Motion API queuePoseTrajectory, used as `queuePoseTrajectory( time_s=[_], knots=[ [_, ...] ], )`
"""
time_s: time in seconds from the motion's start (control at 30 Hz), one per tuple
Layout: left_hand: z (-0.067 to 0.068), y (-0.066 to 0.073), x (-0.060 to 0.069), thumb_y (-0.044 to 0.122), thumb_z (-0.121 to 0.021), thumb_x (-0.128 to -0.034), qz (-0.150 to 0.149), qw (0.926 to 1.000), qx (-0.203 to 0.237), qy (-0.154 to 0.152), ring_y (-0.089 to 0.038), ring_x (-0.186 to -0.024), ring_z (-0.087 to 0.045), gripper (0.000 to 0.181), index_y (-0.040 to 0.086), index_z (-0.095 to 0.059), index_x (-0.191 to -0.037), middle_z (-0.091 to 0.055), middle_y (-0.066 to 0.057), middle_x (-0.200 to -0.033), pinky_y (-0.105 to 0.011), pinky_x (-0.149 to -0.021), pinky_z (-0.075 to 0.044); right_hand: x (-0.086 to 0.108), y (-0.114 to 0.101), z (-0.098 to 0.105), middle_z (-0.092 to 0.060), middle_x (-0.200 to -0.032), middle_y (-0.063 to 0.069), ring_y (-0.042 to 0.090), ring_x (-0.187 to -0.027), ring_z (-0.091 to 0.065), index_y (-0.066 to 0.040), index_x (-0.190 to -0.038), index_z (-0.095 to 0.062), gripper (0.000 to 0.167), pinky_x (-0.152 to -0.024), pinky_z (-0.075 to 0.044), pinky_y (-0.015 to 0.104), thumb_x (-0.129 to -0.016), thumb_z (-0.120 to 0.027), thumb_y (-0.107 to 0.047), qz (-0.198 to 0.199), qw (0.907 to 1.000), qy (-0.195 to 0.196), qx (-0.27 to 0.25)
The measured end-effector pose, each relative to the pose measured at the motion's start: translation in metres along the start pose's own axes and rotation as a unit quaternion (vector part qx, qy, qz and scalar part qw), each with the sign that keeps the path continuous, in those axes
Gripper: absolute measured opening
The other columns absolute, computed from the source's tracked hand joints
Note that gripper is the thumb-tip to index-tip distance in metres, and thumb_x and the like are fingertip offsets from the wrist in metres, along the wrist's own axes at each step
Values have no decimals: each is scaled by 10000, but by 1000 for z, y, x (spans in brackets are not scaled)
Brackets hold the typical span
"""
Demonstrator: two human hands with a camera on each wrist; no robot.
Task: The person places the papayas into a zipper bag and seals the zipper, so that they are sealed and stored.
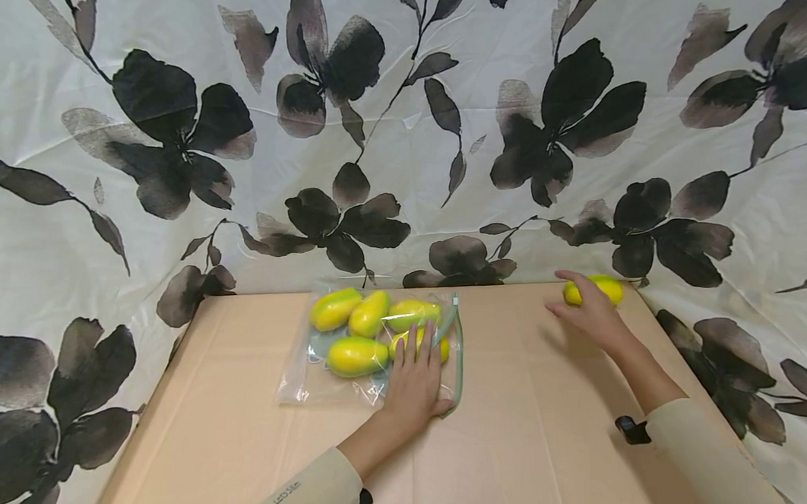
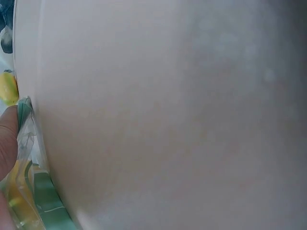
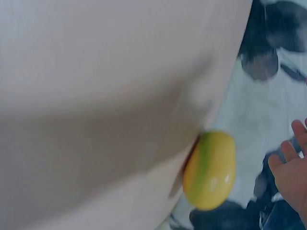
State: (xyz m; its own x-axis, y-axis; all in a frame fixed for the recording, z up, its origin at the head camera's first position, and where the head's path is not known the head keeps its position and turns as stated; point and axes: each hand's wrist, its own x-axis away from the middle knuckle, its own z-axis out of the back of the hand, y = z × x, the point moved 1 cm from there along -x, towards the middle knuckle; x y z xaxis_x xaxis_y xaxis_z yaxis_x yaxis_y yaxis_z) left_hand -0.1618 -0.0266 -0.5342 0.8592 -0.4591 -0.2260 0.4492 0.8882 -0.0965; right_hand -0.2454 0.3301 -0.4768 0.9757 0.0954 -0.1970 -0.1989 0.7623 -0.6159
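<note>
My left hand (image 1: 413, 381) lies with straight fingers on a clear zip bag (image 1: 297, 383) with a green zip edge. Inside the bag are several yellow-green toy-like mangoes (image 1: 356, 356); the hand partly covers one of them. At the far right of the board, my right hand (image 1: 590, 314) reaches over a single mango (image 1: 607, 287) with its fingers spread. In the right wrist view, that hand (image 3: 292, 179) is apart from the mango (image 3: 210, 170). The left wrist view catches only the left thumb (image 2: 7, 141) against the bag's green edge (image 2: 24, 112).
A tan cardboard-like surface (image 1: 496, 445) lies beneath everything. Behind it and along both sides hangs white cloth (image 1: 432, 22) with dark flower prints. The loose mango sits by the surface's far right corner.
</note>
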Motion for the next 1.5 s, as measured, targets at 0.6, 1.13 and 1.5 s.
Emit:
queuePoseTrajectory(
  time_s=[0.6, 1.13, 1.5],
  knots=[
    [1, -1, 1, 774, -793, -661, 22, 10000, -25, -85, -435, -1574, -193, 1177, 64, -424, -1525, -173, -188, -1719, -551, -1248, -276, -22, 55, 49, -263, -1558, 416, 666, -1408, -199, 28, -1550, -361, 896, -1116, -155, 794, -846, -851, -233, -342, 9959, -186, 814],
    [2, 0, -1, 784, -781, -669, -48, 9999, -118, -24, -445, -1567, -212, 1206, 58, -397, -1552, -177, -206, -1714, -553, -1242, -288, -31, 83, 40, -203, -1534, 452, 644, -1390, -244, 124, -1554, -208, 840, -1148, -210, 754, -911, -677, -145, -1154, 9778, -1158, 1311],
    [2, 0, -2, 783, -783, -666, -49, 9999, -103, -23, -439, -1568, -214, 1204, 57, -403, -1549, -189, -200, -1713, -547, -1243, -291, -25, 89, 33, -247, -1398, 493, 642, -1234, -324, 94, -1481, -292, 842, -1052, -331, 745, -818, -761, -129, -1388, 9827, -577, 1084]
  ],
)
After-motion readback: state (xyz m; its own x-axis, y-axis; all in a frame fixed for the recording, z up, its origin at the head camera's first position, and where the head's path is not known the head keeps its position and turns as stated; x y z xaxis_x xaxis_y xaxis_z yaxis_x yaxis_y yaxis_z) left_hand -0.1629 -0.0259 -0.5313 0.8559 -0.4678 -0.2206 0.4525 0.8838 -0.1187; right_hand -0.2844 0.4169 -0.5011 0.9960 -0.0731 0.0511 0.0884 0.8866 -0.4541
